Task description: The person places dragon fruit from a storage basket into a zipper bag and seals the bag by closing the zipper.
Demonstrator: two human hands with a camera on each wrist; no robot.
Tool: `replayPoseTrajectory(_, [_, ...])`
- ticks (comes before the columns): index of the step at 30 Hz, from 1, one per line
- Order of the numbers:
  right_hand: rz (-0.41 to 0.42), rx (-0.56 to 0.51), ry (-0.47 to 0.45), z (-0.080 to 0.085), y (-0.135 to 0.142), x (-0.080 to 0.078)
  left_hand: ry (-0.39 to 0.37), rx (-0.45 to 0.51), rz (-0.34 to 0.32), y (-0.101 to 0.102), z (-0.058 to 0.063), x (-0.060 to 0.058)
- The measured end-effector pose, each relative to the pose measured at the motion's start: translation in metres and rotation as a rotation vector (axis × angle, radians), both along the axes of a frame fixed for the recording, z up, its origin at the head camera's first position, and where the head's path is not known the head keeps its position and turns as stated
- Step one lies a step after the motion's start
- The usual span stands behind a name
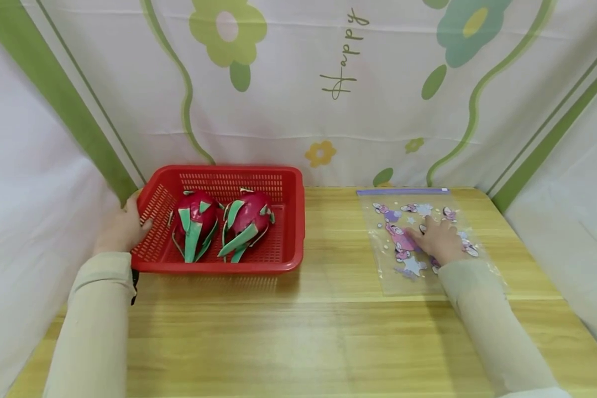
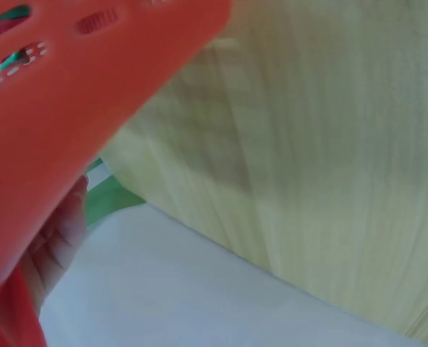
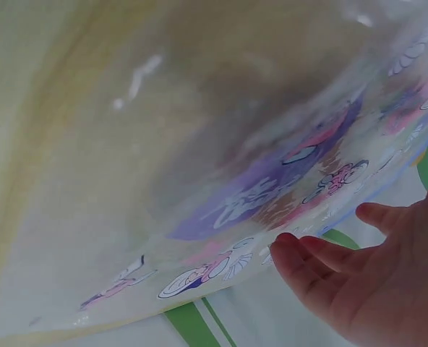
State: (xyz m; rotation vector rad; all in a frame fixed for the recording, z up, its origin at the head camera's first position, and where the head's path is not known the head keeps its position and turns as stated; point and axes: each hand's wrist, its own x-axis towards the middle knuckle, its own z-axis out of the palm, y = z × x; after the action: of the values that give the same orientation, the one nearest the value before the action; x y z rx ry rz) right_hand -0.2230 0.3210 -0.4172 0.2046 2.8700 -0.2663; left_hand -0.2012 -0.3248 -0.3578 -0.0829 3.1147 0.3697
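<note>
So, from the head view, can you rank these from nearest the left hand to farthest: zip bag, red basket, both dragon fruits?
1. Red basket: left hand grips its left side.
2. Left dragon fruit: inside it.
3. Right dragon fruit: inside too, farther right.
4. Zip bag: far over to the right.

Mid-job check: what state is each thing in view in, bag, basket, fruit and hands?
Red basket: upright, with two fruits inside.
Left dragon fruit: whole, in the basket.
Right dragon fruit: whole, in the basket.
Zip bag: lying flat, nothing visible inside; whether sealed, cannot tell.
Left hand: gripping the basket's left side.
Right hand: at the bag, fingers relaxed, gripping nothing.
</note>
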Motion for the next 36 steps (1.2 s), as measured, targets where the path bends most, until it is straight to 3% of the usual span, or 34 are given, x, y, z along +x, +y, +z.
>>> replayPoseTrajectory(4, [0.020, -0.023, -0.026, -0.006, 0.002, 0.000, 0.026, 0.011, 0.008, 0.001, -0.003, 0.001])
replayPoseTrajectory(11, [0.046, -0.053, -0.140, -0.013, 0.004, 0.002, -0.002, 0.024, 0.024, 0.002, -0.005, 0.000])
replayPoseTrajectory(24, [0.134, -0.048, -0.169, -0.005, 0.011, 0.000, 0.021, 0.027, 0.017, 0.000, -0.004, 0.000])
replayPoseTrajectory(33, [0.243, -0.081, -0.123, 0.000, 0.020, 0.002, 0.014, 0.022, 0.016, 0.001, -0.003, 0.002])
replayPoseTrajectory(36, [0.228, -0.082, -0.108, 0.003, 0.020, 0.003, 0.021, 0.020, 0.011, 0.001, -0.002, 0.003])
